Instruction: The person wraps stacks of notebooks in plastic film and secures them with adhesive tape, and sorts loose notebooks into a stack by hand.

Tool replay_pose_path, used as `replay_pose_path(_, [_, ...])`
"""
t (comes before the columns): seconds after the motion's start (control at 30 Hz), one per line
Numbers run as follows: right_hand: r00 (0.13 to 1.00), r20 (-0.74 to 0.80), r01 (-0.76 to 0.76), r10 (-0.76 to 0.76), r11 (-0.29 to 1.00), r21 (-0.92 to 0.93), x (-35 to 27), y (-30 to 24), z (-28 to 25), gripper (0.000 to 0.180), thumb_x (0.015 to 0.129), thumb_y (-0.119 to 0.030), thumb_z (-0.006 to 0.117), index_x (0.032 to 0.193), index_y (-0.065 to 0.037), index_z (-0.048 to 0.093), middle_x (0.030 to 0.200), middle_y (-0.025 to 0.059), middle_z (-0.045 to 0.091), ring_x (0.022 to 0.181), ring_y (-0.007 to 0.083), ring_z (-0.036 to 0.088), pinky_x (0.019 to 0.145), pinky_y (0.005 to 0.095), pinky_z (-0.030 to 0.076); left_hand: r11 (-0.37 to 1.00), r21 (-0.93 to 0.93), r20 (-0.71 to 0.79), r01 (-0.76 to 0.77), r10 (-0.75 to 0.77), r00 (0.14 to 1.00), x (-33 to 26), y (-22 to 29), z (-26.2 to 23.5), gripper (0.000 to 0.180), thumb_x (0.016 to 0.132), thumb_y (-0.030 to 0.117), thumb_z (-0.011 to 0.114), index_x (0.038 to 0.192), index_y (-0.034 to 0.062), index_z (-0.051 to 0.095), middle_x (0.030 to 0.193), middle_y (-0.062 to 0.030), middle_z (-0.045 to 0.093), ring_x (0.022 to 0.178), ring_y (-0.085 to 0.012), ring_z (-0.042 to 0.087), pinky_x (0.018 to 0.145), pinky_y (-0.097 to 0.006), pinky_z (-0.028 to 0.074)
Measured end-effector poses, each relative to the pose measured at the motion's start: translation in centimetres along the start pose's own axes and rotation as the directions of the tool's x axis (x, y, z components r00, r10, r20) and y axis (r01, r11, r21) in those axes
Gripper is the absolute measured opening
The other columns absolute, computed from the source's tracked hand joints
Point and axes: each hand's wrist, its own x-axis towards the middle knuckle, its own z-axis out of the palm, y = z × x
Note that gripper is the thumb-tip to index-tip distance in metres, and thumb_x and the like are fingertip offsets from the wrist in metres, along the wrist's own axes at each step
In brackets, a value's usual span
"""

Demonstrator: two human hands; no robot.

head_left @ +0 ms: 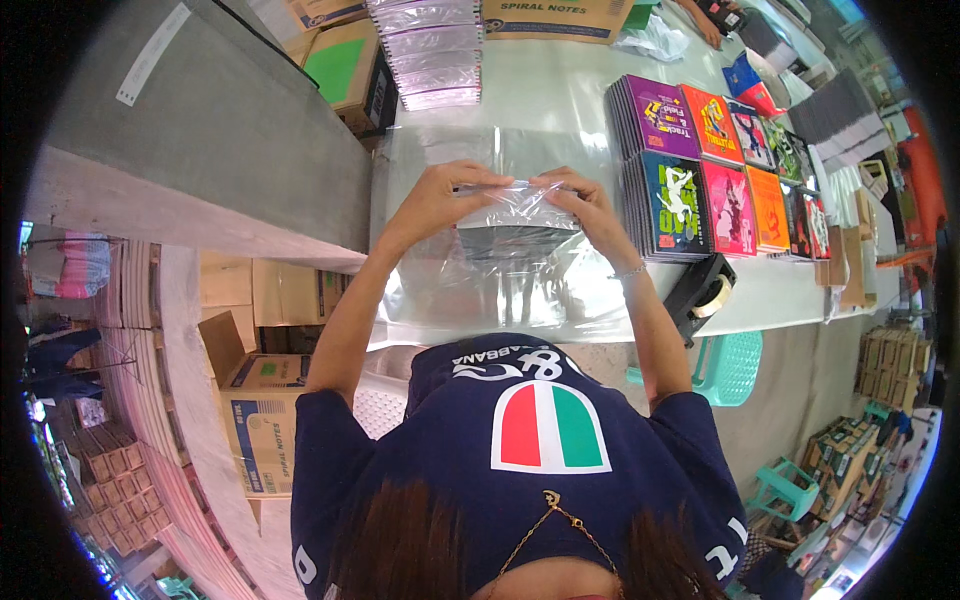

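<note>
Prob. mid-wrap: clear film [523, 203] going over dark pack [515, 242], nr bench's [785, 300] near edge, left of ctr. Next move prob. needs even, taut pull. L hand [440, 197] & R hand [590, 206] angle in, elbows bent, thumbs & fingertips pinching film.

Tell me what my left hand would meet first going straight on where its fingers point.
Past the clear plastic it holds, your left hand would probably meet your right hand first, though depth is unclear.
</note>
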Motion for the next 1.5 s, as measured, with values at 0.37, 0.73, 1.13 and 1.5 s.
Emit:
replay_pose_path(0.37, [0.989, 0.012, 0.135, -0.148, 0.868, -0.477, -1.3, -2.2, 0.7, 0.03, 0.087, -0.012, 0.059, 0.116, -0.007, 0.064, 0.124, 0.0094, 0.059, 0.118, 0.0222, 0.052, 0.103, 0.0343, 0.035, 0.86, 0.379, 0.065, -0.341, 0.343, 0.937, -0.5, 0.4, 1.1, 0.03, 0.085, 0.011, 0.059, 0.114, 0.0099, 0.065, 0.12, -0.009, 0.061, 0.107, -0.0272, 0.059, 0.093, -0.035, 0.047])
replay_pose_path(0.73, [0.932, -0.082, 0.168, -0.354, 0.62, -0.766, -3.8, -2.6, 4.8, 0.047, 0.077, -0.002, 0.063, 0.123, -0.011, 0.059, 0.129, 0.0095, 0.056, 0.127, 0.0266, 0.046, 0.111, 0.0447, 0.029, 0.791, 0.453, 0.155, -0.411, 0.385, 0.91, -2.5, 2.0, 1.8, 0.047, 0.088, 0.012, 0.054, 0.134, 0.0087, 0.048, 0.14, -0.0126, 0.044, 0.131, -0.0325, 0.039, 0.11, -0.043, 0.028])
replay_pose_path(1.13, [0.298, -0.598, -0.236, -0.744, 0.55, -0.802, -8.9, 1.9, 7.1, 0.036, 0.075, 0.003, 0.065, 0.106, -0.014, 0.068, 0.114, 0.0107, 0.063, 0.112, 0.0285, 0.054, 0.102, 0.0492, 0.03, 0.604, 0.664, 0.138, -0.44, 0.48, 0.866, -2.8, -0.8, 2.8, 0.045, 0.089, 0.017, 0.055, 0.134, 0.0135, 0.05, 0.139, -0.0051, 0.048, 0.128, -0.0248, 0.045, 0.107, -0.04, 0.032])
replay_pose_path(1.5, [0.015, -0.987, -0.447, 0.159, 0.884, 0.136, -28.2, 6.8, -5.8, 0.033, 0.086, -0.034, 0.067, 0.092, -0.001, 0.071, 0.077, 0.0012, 0.066, 0.057, 0.0044, 0.053, 0.049, 0.0185, 0.041, 0.575, 0.676, 0.17, -0.46, 0.485, 0.858, -2.4, -1.1, 3.4, 0.045, 0.09, 0.017, 0.054, 0.135, 0.0159, 0.05, 0.14, -0.0047, 0.047, 0.128, -0.0254, 0.044, 0.107, -0.041, 0.032])
